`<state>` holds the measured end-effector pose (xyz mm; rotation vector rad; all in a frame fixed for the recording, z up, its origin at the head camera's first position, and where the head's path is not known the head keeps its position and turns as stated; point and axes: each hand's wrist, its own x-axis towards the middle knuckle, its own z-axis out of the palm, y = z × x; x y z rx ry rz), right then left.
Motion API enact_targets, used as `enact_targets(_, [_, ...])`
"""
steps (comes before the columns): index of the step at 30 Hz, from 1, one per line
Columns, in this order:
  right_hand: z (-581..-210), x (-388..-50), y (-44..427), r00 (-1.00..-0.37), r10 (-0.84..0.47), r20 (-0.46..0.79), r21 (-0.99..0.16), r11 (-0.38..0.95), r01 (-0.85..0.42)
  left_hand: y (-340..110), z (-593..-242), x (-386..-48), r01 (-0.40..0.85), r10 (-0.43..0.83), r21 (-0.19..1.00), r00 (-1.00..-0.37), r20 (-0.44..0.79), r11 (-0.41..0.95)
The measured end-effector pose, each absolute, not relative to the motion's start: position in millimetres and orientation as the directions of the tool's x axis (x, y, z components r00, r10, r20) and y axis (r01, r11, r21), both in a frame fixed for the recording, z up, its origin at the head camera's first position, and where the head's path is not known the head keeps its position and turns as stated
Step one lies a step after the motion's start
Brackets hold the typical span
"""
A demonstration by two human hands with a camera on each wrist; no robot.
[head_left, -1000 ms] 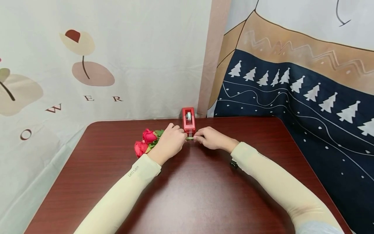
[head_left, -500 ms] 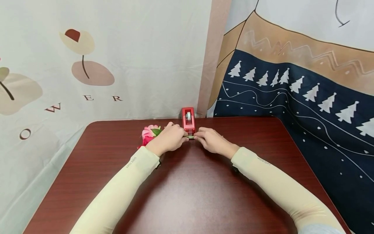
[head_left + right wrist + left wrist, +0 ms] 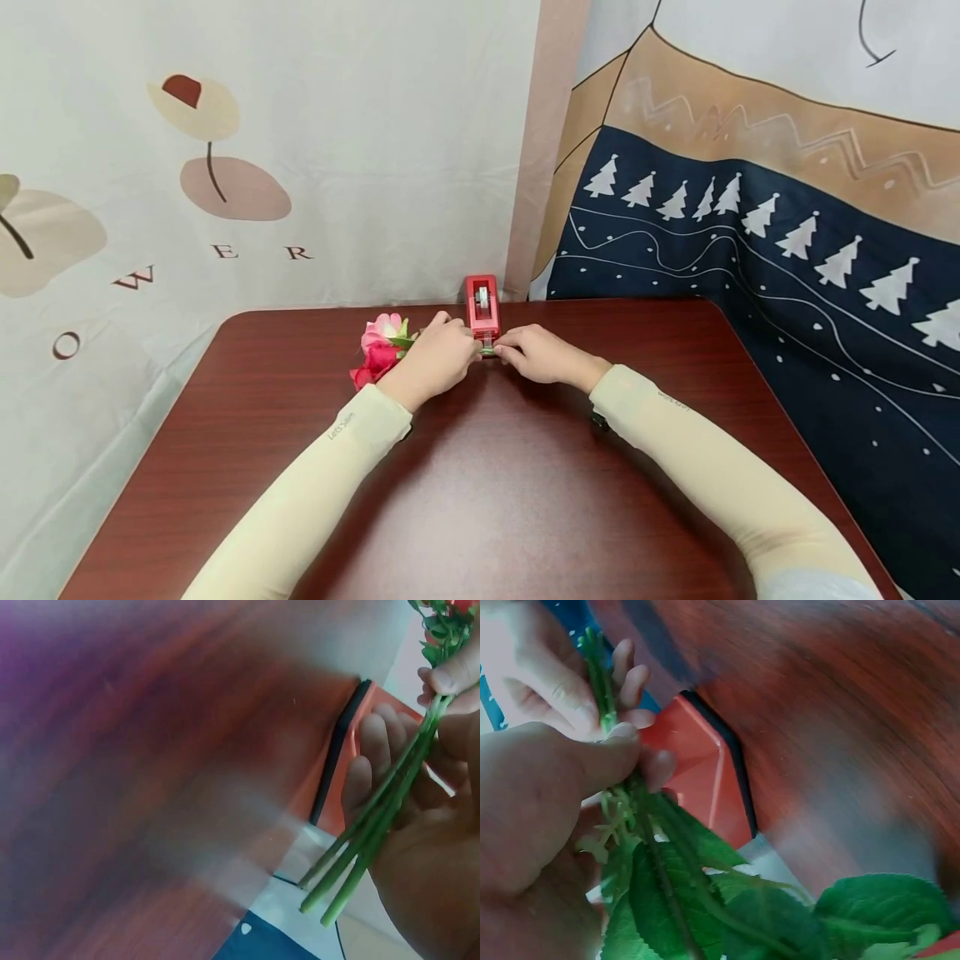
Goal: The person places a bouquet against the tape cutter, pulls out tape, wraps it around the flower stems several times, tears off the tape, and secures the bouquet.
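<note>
A bunch of flowers with red and pink blooms lies crosswise before a red tape dispenser. My left hand pinches its green stems just below the leaves, as the left wrist view shows. On the other side my right hand holds the same stems between thumb and fingers, close to the left fingertips. The stems run past the right palm, their cut ends free in the right wrist view. Between the hands, the stems sit right at the dispenser's front end; whether tape touches them cannot be made out.
Both arms reach over a dark red-brown wooden table. The dispenser stands near its back edge, against a pale printed curtain. A navy cloth with white trees hangs at the right.
The blooms have turned, so a pink one now shows above the red. Both hands have stayed by the dispenser's front end with only small shifts, still holding the stems.
</note>
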<state>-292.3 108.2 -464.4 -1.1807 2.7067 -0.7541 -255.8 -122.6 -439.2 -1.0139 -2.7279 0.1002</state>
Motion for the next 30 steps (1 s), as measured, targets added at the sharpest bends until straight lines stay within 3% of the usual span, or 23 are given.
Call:
enact_targets(6, [-459.7, -299.6, 107.1, -0.713, -0.698, 0.067, -0.531, 0.580, -0.618, -122.2, -445.2, -247.1, 0.604, 0.677, -0.307, -0.676, 0.292, 0.736])
enact_targets(11, [-459.3, -300.0, 106.4, -0.705, -0.701, 0.103, -0.510, 0.572, -0.643, -122.3, -450.2, -243.8, 0.575, 0.660, -0.325, -0.670, 0.339, 0.751])
enact_targets(20, [-466.7, -291.0, 105.9, -0.687, -0.699, 0.197, -0.423, 0.572, -0.703, -121.2, -448.6, -243.1, 0.557, 0.594, -0.209, -0.738, 0.319, 0.804])
enact_targets(30, [-472.7, -283.3, 105.0, -0.689, -0.666, 0.285, -0.352, 0.596, -0.722, -118.2, -432.8, -249.2, 0.519, 0.514, -0.001, -0.846, 0.144, 0.855])
